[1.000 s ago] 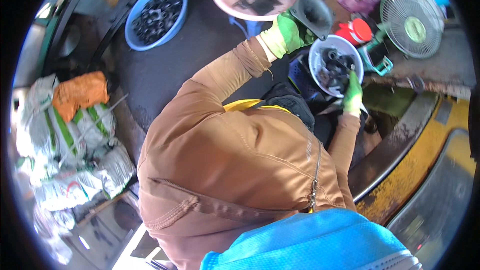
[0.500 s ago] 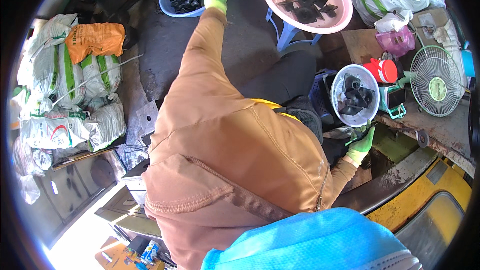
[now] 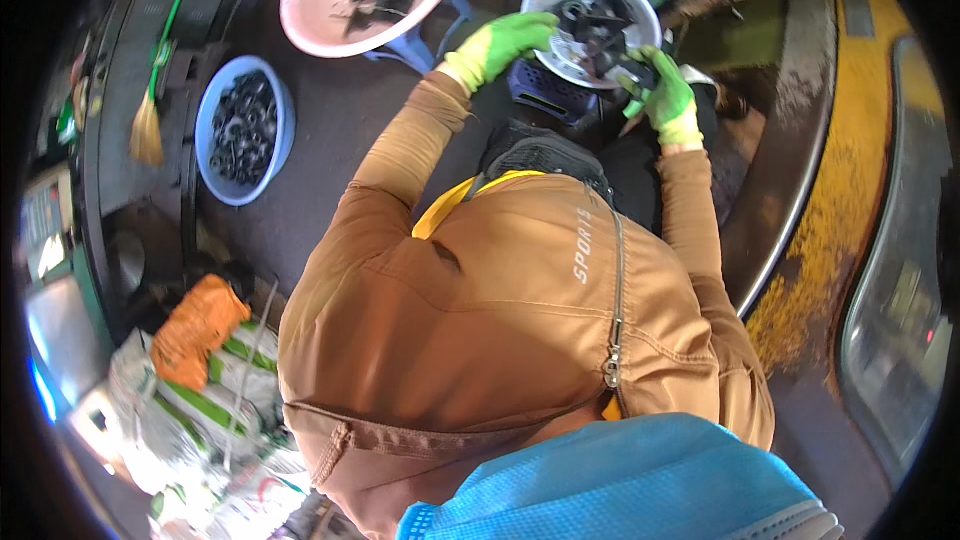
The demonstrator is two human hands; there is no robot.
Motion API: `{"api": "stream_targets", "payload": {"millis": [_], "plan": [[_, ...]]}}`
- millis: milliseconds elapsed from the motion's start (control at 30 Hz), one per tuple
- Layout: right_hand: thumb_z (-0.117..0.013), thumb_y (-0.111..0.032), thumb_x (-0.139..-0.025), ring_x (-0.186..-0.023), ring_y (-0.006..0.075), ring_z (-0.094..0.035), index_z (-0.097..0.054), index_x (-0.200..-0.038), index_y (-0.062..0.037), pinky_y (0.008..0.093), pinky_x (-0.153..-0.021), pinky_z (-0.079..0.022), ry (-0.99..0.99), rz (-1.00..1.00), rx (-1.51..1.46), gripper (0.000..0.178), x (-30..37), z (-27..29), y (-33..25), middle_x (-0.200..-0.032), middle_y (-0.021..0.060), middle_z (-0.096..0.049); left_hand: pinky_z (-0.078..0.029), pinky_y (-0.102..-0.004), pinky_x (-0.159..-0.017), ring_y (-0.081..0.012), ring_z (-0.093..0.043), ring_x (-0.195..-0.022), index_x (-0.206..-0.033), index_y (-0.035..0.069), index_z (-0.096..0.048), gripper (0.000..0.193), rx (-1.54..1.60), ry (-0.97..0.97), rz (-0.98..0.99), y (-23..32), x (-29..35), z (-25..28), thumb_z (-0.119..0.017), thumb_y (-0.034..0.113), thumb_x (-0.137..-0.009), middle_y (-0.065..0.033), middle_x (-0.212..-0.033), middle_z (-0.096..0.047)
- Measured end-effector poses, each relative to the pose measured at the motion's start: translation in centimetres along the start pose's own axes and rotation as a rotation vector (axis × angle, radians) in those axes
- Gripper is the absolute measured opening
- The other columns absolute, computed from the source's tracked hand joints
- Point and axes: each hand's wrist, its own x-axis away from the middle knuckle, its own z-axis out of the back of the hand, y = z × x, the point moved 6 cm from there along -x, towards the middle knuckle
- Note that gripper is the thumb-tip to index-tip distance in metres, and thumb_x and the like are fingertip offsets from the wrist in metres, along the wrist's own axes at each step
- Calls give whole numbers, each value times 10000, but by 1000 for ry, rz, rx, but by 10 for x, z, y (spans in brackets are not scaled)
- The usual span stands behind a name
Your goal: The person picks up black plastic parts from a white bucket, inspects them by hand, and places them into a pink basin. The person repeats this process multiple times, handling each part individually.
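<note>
A white basin (image 3: 640,15) holding black moulded parts (image 3: 603,30) stands in front of me, to the right of centre. My left hand (image 3: 503,46), in a green and pale-yellow glove, reaches to its left rim, with fingers stretched over the edge and nothing visible held in them. At the near right rim, my right hand (image 3: 672,100) wears a similar glove. Its fingers are closed around something dark whose kind does not show. A thin pale tip sticks out below that hand.
A pink basin (image 3: 300,15) with black pieces rests on a blue stool (image 3: 415,48). Farther left stands a blue basin (image 3: 284,130) full of black parts. A purple crate (image 3: 550,90) is by the white basin. Yellow machinery (image 3: 860,190) lines the right; sacks (image 3: 150,430) lie lower left.
My left hand has left the blue basin and come right to the white basin. My right hand has risen to its near right rim. The view has turned toward the right.
</note>
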Motion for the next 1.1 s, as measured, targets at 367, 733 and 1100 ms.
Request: {"api": "stream_targets", "payload": {"millis": [367,733,1100], "plan": [[-597,-115,-938,-1088,210,-587,-578,-1229,10,297,-893,-492,321,685,657,317,101,-10,-78,-1232,107,-595,-509,-261,-658,-111,-490,-614,-1129,1,-607,317,900,29,437,-9,-25,-85,-568,252,-940,-16,-760,-524],[-507,-106,-965,-960,240,-643,-597,-1156,63,294,-789,-541,1049,908,873,270,362,43,-145,-1178,182,-607,-485,-446,-695,-239,-561,-637,-965,108,-616,118,1592,489,771,-166,27,-83,-614,201,-892,-24,-702,-580],[-466,-171,-981,-925,315,-644,-582,-1153,89,348,-770,-551,1303,385,995,333,329,187,-11,-1147,255,-595,-515,-420,-753,-221,-602,-757,-1059,174,-628,149,1698,365,569,-164,23,-84,-606,185,-912,-10,-811,-625]]}}
